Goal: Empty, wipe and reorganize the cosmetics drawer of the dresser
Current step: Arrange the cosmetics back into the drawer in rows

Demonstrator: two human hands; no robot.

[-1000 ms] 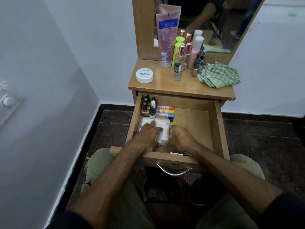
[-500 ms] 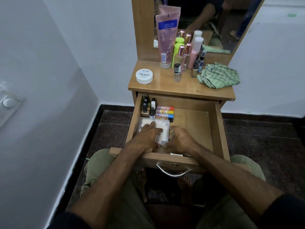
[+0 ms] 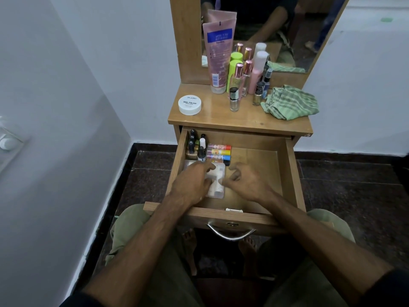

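Two hands in the drawer [image 3: 290, 171]. Left hand [image 3: 192, 185] stays flat, fingers spread, on the clear case [image 3: 218, 182] by the drawer's left wall. Right hand [image 3: 245, 180] has come off its edge, fingers loosely curled, empty. Case looks seated; reorganizing goes on.

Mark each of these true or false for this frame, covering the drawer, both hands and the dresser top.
1. The drawer is open. True.
2. The green cloth lies in the drawer. False: it sits on the dresser top.
3. The left hand rests on the clear case. True.
4. The right hand holds the pink tube. False: it is empty, beside the case; the tube stands by the mirror.
5. The white jar is in the drawer. False: it is on the top.
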